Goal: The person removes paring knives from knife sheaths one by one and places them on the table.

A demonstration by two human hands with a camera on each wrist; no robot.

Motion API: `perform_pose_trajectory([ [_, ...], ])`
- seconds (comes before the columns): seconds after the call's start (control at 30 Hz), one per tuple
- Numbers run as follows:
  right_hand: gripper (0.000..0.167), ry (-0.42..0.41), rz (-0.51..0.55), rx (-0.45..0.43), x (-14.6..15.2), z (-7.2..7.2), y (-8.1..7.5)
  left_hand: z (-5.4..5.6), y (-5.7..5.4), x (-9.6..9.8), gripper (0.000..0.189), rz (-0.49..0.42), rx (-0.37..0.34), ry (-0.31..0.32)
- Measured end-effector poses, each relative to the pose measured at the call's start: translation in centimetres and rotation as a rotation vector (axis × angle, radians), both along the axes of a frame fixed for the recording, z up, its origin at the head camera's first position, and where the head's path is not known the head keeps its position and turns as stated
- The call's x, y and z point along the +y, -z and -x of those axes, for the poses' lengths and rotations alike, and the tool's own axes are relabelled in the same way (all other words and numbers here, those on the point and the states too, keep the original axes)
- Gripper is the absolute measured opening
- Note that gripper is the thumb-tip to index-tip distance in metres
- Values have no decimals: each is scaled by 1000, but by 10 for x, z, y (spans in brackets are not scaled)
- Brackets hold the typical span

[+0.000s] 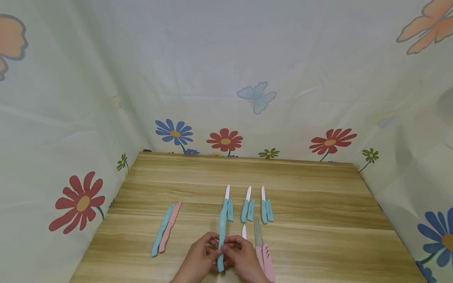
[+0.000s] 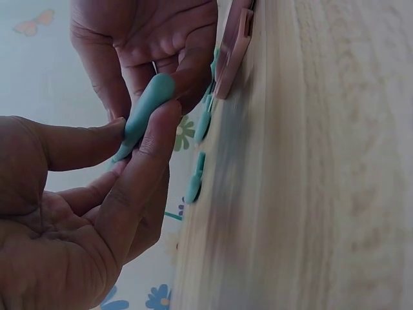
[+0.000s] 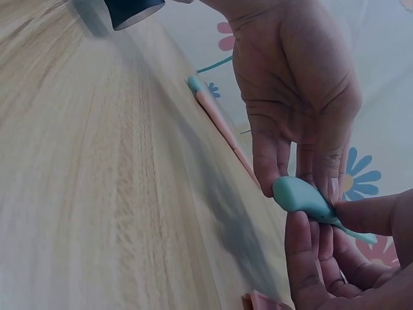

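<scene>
Both hands hold a teal paring knife (image 1: 222,226) that has its teal sheath on, pointing away from me over the near part of the table. My left hand (image 1: 199,257) pinches the handle between thumb and fingers from the left. From the right, the thumb and fingers of my right hand (image 1: 244,257) grip the same handle. The rounded handle end (image 2: 155,93) shows between the fingers in the left wrist view. Beside the right hand lie a pink knife (image 1: 258,234) with a bare grey blade, a pink sheath (image 1: 267,259) and a pale blade (image 1: 244,232), its handle hidden by the hand.
Farther back lie three bare teal knives (image 1: 225,198) (image 1: 246,202) (image 1: 263,204), each with a teal sheath (image 1: 270,210) at its right. A sheathed teal knife (image 1: 162,230) and a sheathed pink knife (image 1: 170,228) lie at the left. Flowered cloth (image 1: 198,78) surrounds the wooden table (image 1: 318,220).
</scene>
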State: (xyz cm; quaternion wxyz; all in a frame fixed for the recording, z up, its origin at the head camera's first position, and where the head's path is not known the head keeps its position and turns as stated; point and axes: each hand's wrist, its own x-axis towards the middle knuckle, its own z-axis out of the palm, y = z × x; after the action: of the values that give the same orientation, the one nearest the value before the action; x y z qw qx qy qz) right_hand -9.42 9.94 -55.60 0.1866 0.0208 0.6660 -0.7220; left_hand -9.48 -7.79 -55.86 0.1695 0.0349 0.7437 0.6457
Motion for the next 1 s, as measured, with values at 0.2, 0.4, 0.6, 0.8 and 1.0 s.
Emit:
perform_pose_trajectory([
  [0.2, 32, 22, -49, 3, 7, -1, -2, 0, 3, 7, 34, -38, 5, 6],
  [0.4, 34, 42, -73, 10, 14, -2, -3, 0, 3, 17, 34, -48, -12, 9],
  [0.6, 35, 70, -126, 37, 22, -3, -3, 0, 4, 27, 35, -45, -3, 8],
  [0.8, 35, 103, -132, 24, 26, -2, -4, 1, 4, 34, 36, -47, 8, 10],
  [1.0, 36, 130, -107, 6, 30, 1, -5, 5, 4, 39, 36, -43, 31, 13],
])
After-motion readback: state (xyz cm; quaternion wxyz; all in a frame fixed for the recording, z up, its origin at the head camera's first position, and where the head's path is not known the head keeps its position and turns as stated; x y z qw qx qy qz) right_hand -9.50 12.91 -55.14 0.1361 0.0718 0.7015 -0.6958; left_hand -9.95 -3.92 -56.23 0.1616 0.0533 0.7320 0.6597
